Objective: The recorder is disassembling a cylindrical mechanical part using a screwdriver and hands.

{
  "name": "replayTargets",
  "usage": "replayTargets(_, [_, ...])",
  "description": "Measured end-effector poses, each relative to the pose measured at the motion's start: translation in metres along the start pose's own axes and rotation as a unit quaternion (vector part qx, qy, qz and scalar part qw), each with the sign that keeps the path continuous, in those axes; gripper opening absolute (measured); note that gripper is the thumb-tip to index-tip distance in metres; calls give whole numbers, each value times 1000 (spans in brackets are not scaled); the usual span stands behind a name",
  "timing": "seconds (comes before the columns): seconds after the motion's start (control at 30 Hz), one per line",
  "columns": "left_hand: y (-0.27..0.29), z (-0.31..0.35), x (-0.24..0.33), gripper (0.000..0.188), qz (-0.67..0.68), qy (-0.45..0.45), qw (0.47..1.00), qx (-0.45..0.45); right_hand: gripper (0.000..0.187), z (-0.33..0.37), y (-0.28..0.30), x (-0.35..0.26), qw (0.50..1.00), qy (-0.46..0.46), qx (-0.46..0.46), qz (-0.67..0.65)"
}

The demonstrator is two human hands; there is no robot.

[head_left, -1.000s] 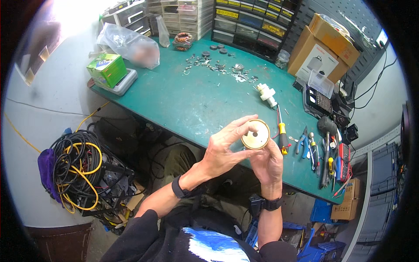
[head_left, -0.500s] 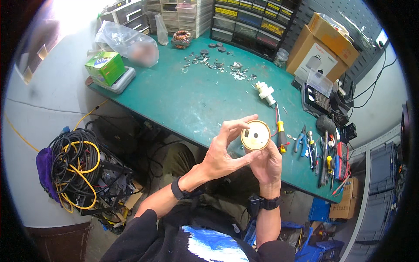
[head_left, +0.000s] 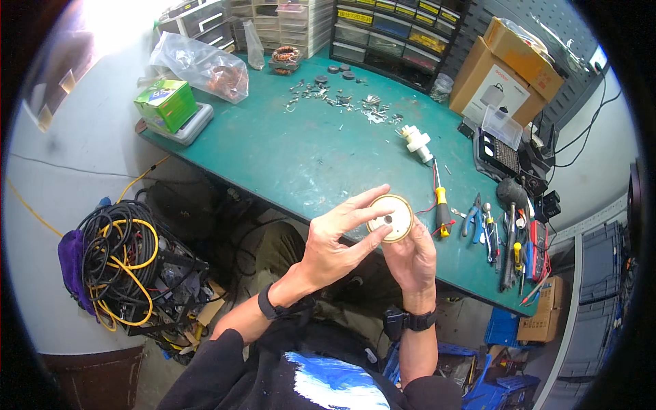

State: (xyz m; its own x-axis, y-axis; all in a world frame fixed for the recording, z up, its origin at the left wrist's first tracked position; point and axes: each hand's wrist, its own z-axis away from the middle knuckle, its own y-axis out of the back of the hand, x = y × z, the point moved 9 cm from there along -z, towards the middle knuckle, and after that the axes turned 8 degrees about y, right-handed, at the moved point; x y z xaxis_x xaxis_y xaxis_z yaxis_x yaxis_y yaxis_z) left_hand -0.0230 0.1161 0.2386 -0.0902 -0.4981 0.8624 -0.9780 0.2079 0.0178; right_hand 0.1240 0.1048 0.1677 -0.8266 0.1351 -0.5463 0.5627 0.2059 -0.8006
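Round tan disc (head_left: 390, 219) pinched between fingers of left hand (head_left: 335, 246) and right hand (head_left: 412, 258).

Round, flat cream-coloured disc with brass-toned rim and small dark centre hole (head_left: 390, 219), face up toward camera, held just above green bench's near edge.

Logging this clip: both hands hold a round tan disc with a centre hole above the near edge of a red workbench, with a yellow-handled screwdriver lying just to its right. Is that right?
Not quite: the workbench is green, not red, as the head view shows. The rest stands: the left hand and right hand hold the round tan disc above its near edge, and the yellow-handled screwdriver lies just to the right.
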Motion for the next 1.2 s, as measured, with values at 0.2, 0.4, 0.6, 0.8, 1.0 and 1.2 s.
replayTargets(0.2, [-3,2,8,31,-45,-26,999,1,50,2,5,1,999,11,3,38])
replayTargets(0.4, [-2,3,3,34,-46,-29,998,6,46,0,2,0,1000,19,-12,22])
replayTargets(0.6, [-10,-5,13,66,-60,-40,995,-69,43,3,2,-2,1000,13,-12,-7])
replayTargets(0.8, [-13,-4,13,66,-84,-55,993,-67,42,2,1,-2,1000,16,-5,-12])
replayTargets(1.0, [-11,-1,6,68,-83,-29,992,-86,39,1,5,1,1000,3,8,3])
replayTargets(1.2, [-9,6,-21,77,32,78,992,-99,32,0,24,-3,991,-9,45,127])
